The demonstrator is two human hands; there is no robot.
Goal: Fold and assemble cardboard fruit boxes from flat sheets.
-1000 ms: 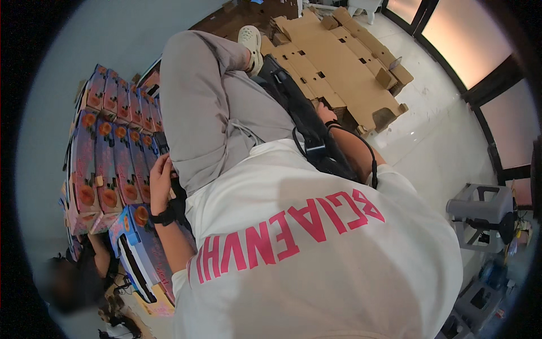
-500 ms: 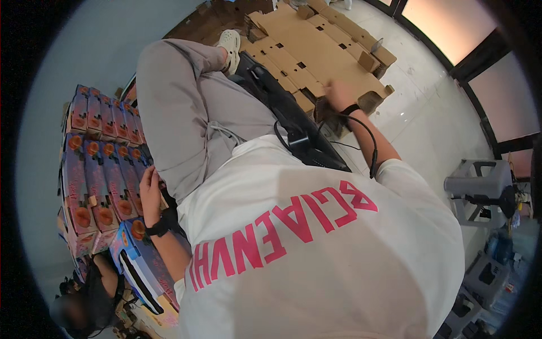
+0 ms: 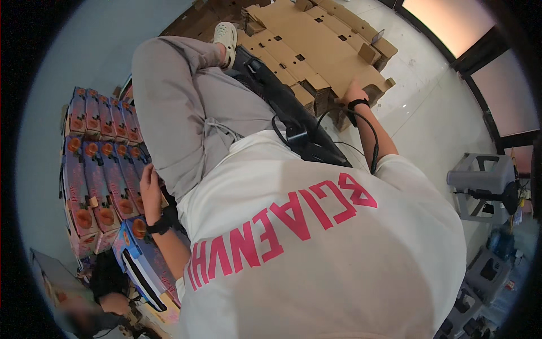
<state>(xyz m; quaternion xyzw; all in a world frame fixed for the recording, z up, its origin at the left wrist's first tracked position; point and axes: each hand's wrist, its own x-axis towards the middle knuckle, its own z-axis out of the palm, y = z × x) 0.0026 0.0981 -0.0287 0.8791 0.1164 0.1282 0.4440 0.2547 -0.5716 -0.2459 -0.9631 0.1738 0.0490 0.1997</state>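
Fingers of left hand loosely bent, nothing seen held, beside printed boxes. Cardboard stack laid flat on floor ahead; right hand just shifted rightward along its near edge, work now centred nearer the corner; grip can't be told.

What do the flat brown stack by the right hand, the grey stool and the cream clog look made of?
Brown stack: corrugated cardboard by the look, matt, with cut slots, fold lines and layered edges.
Grey stool: probably moulded plastic, smooth, with rounded cut-outs.
Cream clog: foam or rubber, seemingly matt, one-piece with holes; which of the two stays open.
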